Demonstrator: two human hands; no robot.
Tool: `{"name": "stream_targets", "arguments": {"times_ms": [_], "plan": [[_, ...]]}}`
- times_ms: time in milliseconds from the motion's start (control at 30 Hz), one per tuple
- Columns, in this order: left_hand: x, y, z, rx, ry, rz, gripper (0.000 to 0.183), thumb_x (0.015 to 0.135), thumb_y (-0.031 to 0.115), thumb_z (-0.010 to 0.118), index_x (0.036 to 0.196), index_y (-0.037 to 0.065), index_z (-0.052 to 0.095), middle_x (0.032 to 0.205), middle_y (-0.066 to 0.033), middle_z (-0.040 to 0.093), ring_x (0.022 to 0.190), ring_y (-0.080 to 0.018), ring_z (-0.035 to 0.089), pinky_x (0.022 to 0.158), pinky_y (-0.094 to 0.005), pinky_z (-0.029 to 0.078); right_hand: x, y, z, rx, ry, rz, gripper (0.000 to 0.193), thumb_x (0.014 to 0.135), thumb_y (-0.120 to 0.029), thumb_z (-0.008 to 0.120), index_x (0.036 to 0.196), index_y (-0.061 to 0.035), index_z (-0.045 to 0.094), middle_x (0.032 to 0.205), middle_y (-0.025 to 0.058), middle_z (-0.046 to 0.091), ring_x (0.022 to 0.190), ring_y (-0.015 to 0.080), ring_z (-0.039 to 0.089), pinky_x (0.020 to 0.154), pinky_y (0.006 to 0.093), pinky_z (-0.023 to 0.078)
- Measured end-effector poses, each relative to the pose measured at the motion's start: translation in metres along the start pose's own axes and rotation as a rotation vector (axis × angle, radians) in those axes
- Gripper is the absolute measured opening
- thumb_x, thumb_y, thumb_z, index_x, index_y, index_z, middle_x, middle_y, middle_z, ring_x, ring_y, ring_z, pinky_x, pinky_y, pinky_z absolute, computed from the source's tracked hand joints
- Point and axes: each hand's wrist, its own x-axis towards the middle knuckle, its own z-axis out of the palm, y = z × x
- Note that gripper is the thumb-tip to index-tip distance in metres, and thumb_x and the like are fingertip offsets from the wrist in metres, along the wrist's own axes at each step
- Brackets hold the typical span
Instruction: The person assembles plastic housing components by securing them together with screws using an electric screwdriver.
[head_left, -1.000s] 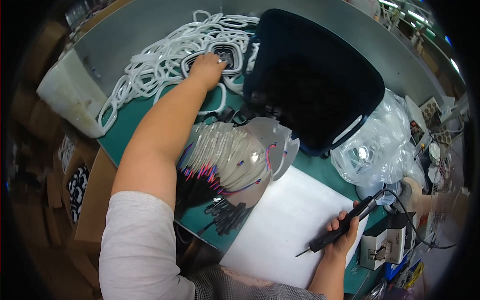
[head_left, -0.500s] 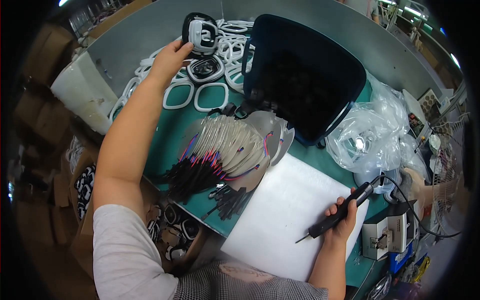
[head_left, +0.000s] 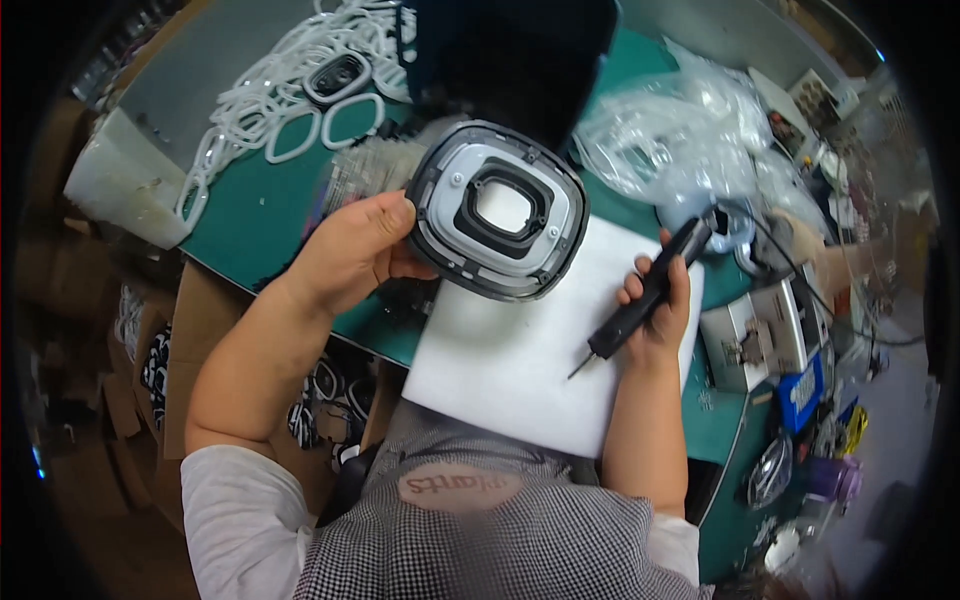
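Note:
My left hand [head_left: 352,245] grips the left rim of a rounded-square plastic housing [head_left: 560,205], black outside with a grey inner ring and an opening through its middle. It is held up above the white foam sheet [head_left: 490,365], tilted toward me, with screws showing in the grey ring. In my right hand [head_left: 665,325] is a black corded electric screwdriver [head_left: 632,318], its thin bit slanting down to the left over the sheet. The two are apart. Behind the housing, a bundle of clear-sleeved wires [head_left: 370,165] is partly hidden.
White ring frames [head_left: 270,95] are heaped at the back left, with a black-and-white housing [head_left: 337,77] among them. A dark bin [head_left: 500,60] stands at the back. Clear plastic bags [head_left: 660,130] and a whitish metal device [head_left: 755,335] lie right. Cartons [head_left: 210,310] stand lower left.
My left hand has brought the housing from the back-left pile to above the foam sheet, and its grey-ringed side with the opening now faces me. The screwdriver stays in my right hand.

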Motion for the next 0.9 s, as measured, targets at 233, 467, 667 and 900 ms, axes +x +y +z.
{"name": "stream_targets", "arguments": {"times_ms": [233, 467, 667, 900], "plan": [[0.036, -0.055, 0.040, 0.089, 0.101, -0.212, 0.039, 0.103, 0.035, 0.039, 0.109, 0.003, 0.062, 0.092, -0.0026, 0.066, 0.082, -0.0117, 0.063, 0.075, -0.0280, 0.052, -0.005, -0.033, -0.004, 0.483, -0.687, 0.080, 0.075, 0.086, -0.035, 0.069, 0.145, -0.0084, 0.032, 0.089, 0.0065, 0.049, 0.059, 0.0121, 0.053, 0.052, 0.0268, 0.047], [0.033, -0.103, 0.081, -0.020, 0.196, -0.229, 0.032, 0.100, 0.023, 0.044, 0.124, 0.001, 0.048, 0.098, -0.0045, 0.061, 0.091, -0.0137, 0.062, 0.077, -0.0286, 0.051, -0.006, -0.046, -0.010, 0.552, -0.710, -0.028, 0.076, 0.084, -0.033, 0.072, 0.143, -0.0057, 0.033, 0.088, 0.0065, 0.051, 0.056, 0.0113, 0.053, 0.051, 0.0253, 0.047], [-0.009, -0.086, 0.077, 0.827, 0.030, -0.240, 0.041, 0.090, 0.008, 0.053, 0.129, 0.007, 0.041, 0.100, -0.0082, 0.060, 0.093, -0.0142, 0.060, 0.078, -0.0316, 0.051, -0.011, -0.052, -0.009, 0.561, -0.728, -0.078, 0.075, 0.084, -0.032, 0.073, 0.142, -0.0050, 0.035, 0.090, 0.0071, 0.051, 0.058, 0.0118, 0.053, 0.052, 0.0256, 0.046], [0.001, -0.076, 0.091, 1.466, -0.227, 0.520, 0.043, 0.069, 0.021, 0.078, 0.108, 0.011, 0.064, 0.123, -0.0138, 0.055, 0.121, -0.0369, 0.048, 0.100, -0.0488, 0.040, -0.001, -0.049, -0.016, 0.560, -0.763, -0.104, 0.078, 0.089, -0.043, 0.064, 0.147, -0.0076, 0.025, 0.094, 0.0100, 0.050, 0.061, 0.0144, 0.052, 0.056, 0.0303, 0.046]]}}
